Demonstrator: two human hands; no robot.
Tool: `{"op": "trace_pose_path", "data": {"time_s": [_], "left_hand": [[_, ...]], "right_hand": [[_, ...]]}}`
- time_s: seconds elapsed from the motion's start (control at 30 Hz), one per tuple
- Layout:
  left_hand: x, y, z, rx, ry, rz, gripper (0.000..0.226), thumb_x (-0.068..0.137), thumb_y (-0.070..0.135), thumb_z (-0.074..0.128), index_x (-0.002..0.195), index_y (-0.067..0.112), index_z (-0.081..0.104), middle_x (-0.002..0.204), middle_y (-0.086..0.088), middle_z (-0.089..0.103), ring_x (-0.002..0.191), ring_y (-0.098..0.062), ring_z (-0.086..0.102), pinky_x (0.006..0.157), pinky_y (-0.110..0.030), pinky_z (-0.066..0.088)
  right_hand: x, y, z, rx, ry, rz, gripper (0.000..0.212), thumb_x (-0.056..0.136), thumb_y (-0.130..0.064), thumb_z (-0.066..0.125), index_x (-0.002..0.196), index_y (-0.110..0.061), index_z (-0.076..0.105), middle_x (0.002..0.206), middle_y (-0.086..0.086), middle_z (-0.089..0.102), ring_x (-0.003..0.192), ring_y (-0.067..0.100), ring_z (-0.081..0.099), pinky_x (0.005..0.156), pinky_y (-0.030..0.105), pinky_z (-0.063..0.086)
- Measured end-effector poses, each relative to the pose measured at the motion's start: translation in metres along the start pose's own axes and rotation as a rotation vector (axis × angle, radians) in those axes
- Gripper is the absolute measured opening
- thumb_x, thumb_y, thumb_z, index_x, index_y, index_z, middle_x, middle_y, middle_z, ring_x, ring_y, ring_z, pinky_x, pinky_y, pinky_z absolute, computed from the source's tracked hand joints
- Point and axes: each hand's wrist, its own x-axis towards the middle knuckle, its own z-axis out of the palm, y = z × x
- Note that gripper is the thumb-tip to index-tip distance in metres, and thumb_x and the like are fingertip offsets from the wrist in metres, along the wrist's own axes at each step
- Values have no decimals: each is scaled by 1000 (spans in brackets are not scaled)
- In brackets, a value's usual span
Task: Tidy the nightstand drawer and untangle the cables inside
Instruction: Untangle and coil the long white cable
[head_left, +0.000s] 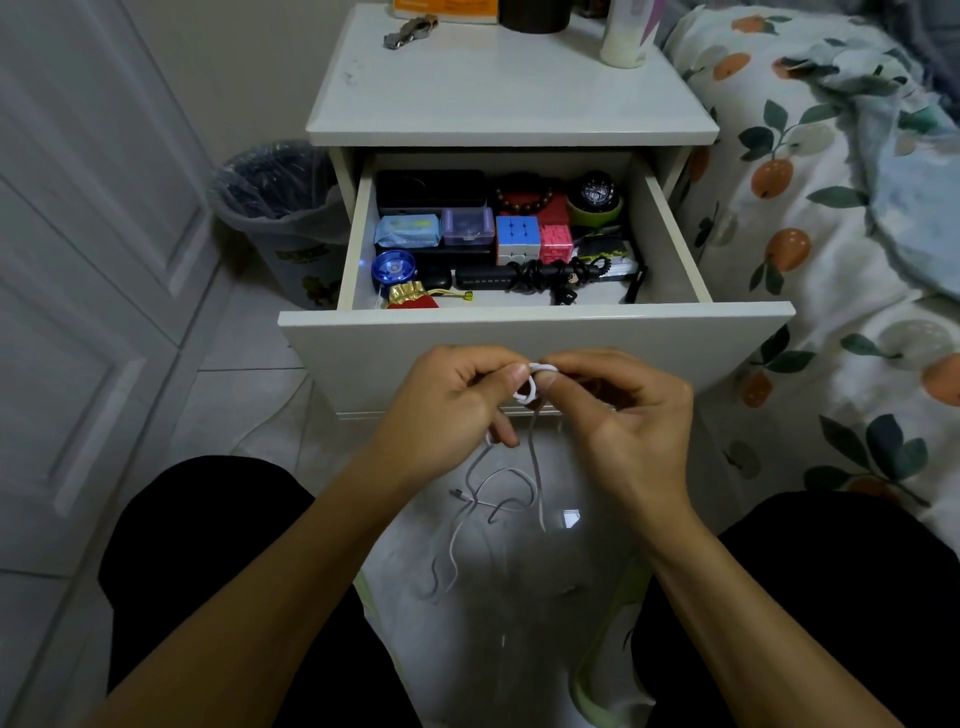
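The white nightstand's drawer stands pulled open. In front of its face, my left hand and my right hand both pinch a small knot of a thin white cable. The cable's loose ends hang down in loops between my knees toward the floor. Inside the drawer a black power strip with its coiled black cord lies near the front. Around it sit a puzzle cube, a pink box, a purple plastic case and a blue yo-yo.
A lined waste bin stands left of the nightstand. The bed with a fruit-print cover runs along the right. A white door is at the left. A bottle and a metal watch band rest on the nightstand top.
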Motion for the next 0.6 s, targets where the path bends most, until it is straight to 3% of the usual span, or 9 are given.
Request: {"op": "trace_pose_path", "data": {"time_s": [0.2,0.3,0.37,0.43,0.5,0.57,0.6], "left_hand": [[4,-5,-2,-6,56,-65,26,100,14,52,86,24,71,78,2,74,55,-23,67,57,-33,57],[2,-10,-5,81,46,-34,24,99,12,53,87,22,71,70,3,70,52,-16,63,54,-26,52],[1,-13,-6,178,51,-6,20,98,15,55,87,23,70,67,3,66,56,-19,60,52,-30,51],[0,-14,-6,285,55,30,21,97,18,57,82,28,67,66,0,64,60,-21,58,56,-28,47],[-2,-14,-8,325,59,36,28,97,18,56,75,35,61,64,-1,63,56,-18,55,55,-28,44],[-1,-14,-11,268,64,-7,30,98,17,53,75,33,62,61,2,62,50,-12,52,52,-29,45],[-1,-14,-13,201,75,-35,28,99,17,51,77,29,65,60,3,62,47,-10,50,49,-28,45]], "right_hand": [[8,-7,-5,219,78,162,20,79,3,74,82,-16,76,77,-3,76,75,11,72,69,17,54],[13,-1,-8,86,-63,284,11,81,-1,74,83,-12,74,78,0,75,75,9,70,69,18,53],[14,4,-11,-218,-200,148,10,83,-5,73,91,-12,72,88,-2,73,82,11,69,74,22,55],[15,7,-12,-540,-306,-194,18,83,-5,72,100,-11,72,98,1,71,87,16,67,73,29,57],[15,9,-12,-691,-338,-454,16,83,-6,73,98,-10,76,96,3,72,83,21,68,65,37,57],[11,8,-10,-533,-224,-391,12,82,-8,74,91,-13,79,88,1,75,77,18,70,64,35,57],[12,5,-8,-322,-117,-190,12,82,-9,75,89,-17,79,84,-3,76,74,12,71,65,28,57]]}}
